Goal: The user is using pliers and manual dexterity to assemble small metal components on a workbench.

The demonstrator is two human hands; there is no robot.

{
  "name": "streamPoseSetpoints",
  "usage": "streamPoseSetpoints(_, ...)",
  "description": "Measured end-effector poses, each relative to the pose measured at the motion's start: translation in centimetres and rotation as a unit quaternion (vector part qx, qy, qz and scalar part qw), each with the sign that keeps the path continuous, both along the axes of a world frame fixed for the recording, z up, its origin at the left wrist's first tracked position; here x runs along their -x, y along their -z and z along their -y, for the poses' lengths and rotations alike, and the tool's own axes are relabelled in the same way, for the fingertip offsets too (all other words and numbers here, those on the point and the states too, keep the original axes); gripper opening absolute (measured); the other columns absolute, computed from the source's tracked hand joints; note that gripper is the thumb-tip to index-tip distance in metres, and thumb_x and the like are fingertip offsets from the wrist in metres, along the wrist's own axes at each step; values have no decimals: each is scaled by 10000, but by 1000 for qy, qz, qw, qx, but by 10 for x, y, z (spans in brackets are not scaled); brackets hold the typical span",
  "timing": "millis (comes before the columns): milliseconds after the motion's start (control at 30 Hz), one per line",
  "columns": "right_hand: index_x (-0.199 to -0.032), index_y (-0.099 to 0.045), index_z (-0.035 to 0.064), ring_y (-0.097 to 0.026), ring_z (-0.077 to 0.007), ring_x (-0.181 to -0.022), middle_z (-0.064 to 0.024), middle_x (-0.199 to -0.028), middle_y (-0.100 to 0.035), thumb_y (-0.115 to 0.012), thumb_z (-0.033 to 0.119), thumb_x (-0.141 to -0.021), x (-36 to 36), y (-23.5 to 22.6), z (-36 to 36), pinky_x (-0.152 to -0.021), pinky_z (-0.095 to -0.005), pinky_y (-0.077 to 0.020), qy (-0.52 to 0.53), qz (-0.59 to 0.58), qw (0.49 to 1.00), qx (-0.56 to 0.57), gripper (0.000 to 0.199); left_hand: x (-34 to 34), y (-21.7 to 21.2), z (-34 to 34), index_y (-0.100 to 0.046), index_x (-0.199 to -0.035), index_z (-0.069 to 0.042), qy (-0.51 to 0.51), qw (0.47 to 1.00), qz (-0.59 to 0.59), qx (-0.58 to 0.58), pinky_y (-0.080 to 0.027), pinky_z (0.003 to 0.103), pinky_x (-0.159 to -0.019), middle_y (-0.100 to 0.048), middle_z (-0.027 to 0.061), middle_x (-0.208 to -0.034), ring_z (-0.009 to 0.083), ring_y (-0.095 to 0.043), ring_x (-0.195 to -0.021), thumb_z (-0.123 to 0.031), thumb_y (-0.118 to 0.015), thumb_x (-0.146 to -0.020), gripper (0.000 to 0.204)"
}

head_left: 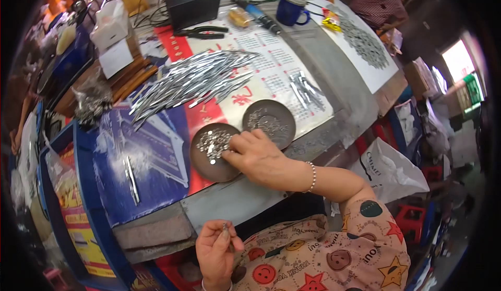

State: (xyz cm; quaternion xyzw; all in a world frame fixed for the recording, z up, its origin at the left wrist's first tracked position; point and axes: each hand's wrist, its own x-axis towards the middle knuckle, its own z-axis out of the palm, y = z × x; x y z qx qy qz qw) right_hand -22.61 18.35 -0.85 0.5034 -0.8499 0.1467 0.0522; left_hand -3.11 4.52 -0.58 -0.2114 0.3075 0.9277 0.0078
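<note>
Right hand point(258, 158) at left dish point(222, 174) of small silvery pieces point(211, 144), by near edge of surface point(224, 202).
Best handled singly, with a light fingertip pinch. Palm down, reaching across the dish's right side, closure not discernible; left hand point(215, 252) outside that edge, fingertips together on tiny metal part point(225, 227).

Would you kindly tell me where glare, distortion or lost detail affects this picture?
In the head view, the bright opening at right is washed out to white; the long, silvery metal strips glint; fisheye curvature darkens to black at the rim; the tiny piece in the left hand is too small to identify.
</note>
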Motion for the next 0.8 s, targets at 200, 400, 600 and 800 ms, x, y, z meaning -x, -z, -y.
streamPoseSetpoints(200,-977,-623,41,-503,-198,-869,-58,-885,-498,-558,108,-755,-12,-7,-13,-781,-337,-360,-17,16,1000,-4,240,11,-2,-3,-516,-987,22,19,999,6,31,-420,185,-456,-557,104,-846,103,-510,-514,-55,-558,-899,123)
streamPoseSetpoints(400,-879,-609,51,-503,-186,-841,-49,-855,-493,-578,129,-713,-8,-10,-17,-766,-319,-371,-63,-2,998,6,186,14,-1,-9,-514,-994,1,19,1000,0,20,-352,179,-446,-554,91,-860,82,-433,-504,-60,-567,-902,123)
streamPoseSetpoints(600,-809,-571,70,-513,-187,-767,-47,-810,-493,-590,120,-683,-9,-12,-21,-726,-313,-383,-85,-14,996,16,137,15,2,-16,-519,-1011,-25,11,999,-21,34,-350,195,-468,-552,89,-880,82,-431,-520,-36,-557,-903,115)
streamPoseSetpoints(800,-827,-574,48,-527,-238,-675,-69,-760,-537,-630,47,-775,-32,-30,-31,-653,-321,-416,-93,228,944,218,77,18,2,-19,-516,-1007,-4,-47,997,-7,56,-392,206,-513,-550,106,-925,104,-466,-615,44,-513,-901,117)
